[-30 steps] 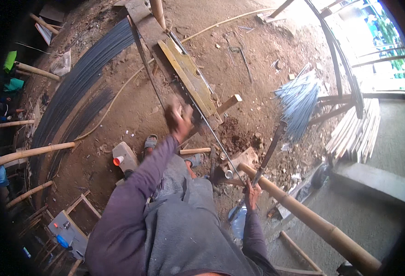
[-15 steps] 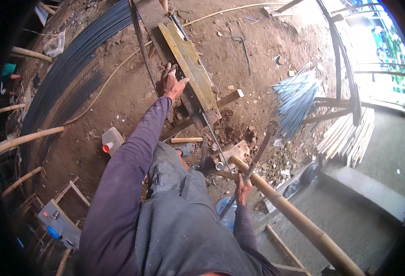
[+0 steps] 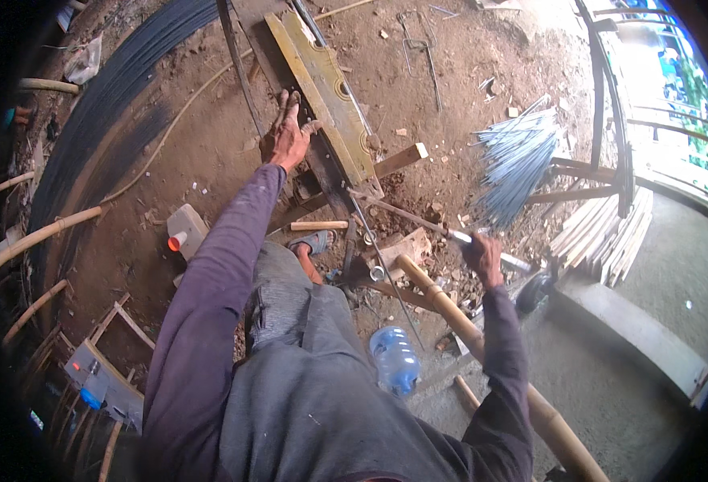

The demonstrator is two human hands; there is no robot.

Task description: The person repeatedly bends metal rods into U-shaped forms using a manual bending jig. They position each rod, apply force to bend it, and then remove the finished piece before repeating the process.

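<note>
A narrow wooden bench [image 3: 318, 165] slants away ahead of me, with a yellow-brown notched beam [image 3: 322, 100] lying along it. My left hand [image 3: 289, 140] rests palm down on the bench beside the beam, fingers stretched out and thumb apart. A thin steel rod [image 3: 384, 269] sticks out past the bench's near end and slopes down toward my right side. My right hand [image 3: 485, 259] is wrapped round a long metal bar [image 3: 410, 215] with a pale, pipe-like handle section. The bar's thin far tip meets the bench end by the rod; whether it hooks the rod is too small to tell.
A bamboo pole [image 3: 442, 305] runs diagonally at my right, near a clear blue water jug [image 3: 395, 360]. Cut steel rods [image 3: 518, 161] lie bundled beyond. Long dark rods [image 3: 121, 96] curve along the left. A cross timber [image 3: 402, 161] juts from under the bench.
My right hand has moved up and right, away from the thin rod, swinging the metal bar round to the bench end. My left hand stays on the bench, shifted slightly.
</note>
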